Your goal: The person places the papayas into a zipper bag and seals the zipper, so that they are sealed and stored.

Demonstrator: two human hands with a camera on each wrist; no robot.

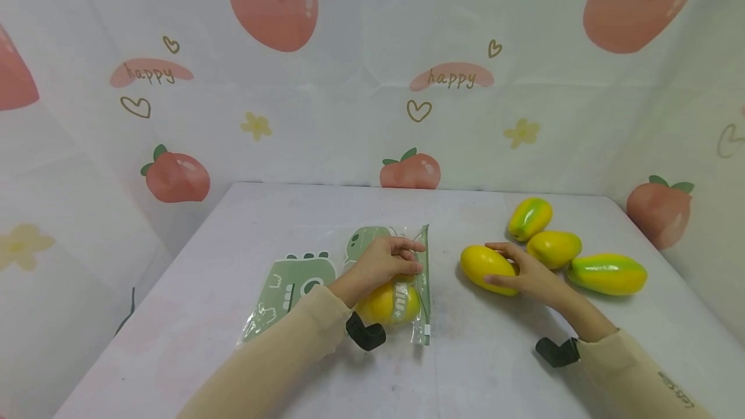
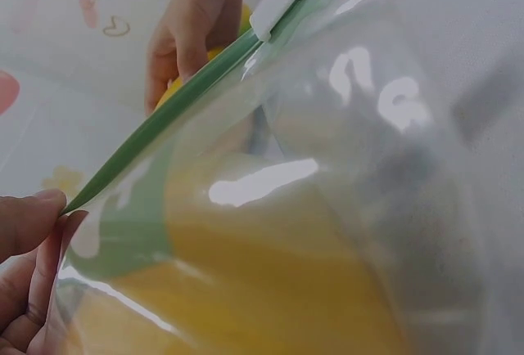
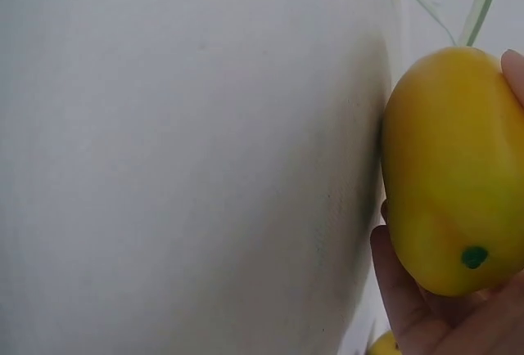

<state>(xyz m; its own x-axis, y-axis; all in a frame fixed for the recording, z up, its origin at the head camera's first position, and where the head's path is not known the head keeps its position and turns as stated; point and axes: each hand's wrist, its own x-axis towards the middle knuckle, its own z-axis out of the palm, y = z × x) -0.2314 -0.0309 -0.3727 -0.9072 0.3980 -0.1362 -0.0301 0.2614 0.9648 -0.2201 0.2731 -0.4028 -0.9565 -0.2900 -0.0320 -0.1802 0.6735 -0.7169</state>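
A clear zip bag (image 1: 421,328) with a green dinosaur print lies on the table, a yellow fruit (image 1: 378,306) inside it near the opening. At its green zip edge (image 2: 155,130), the thumb and fingers of my left hand (image 1: 384,260) pinch the bag; a white slider (image 2: 277,5) sits toward the other end of that edge. To the right of the bag, my right hand (image 1: 526,273) grips a smooth yellow papaya (image 1: 482,264), thumb on the near side and fingers on the far side. Its small green stem spot shows in the right wrist view.
Beyond and right of my right hand lie three more yellow papayas: a green-streaked one (image 1: 530,218) at the back, a yellower one (image 1: 554,249), and a long green-striped one (image 1: 608,275). A printed cloth (image 1: 349,83) hangs behind the white table (image 1: 465,367).
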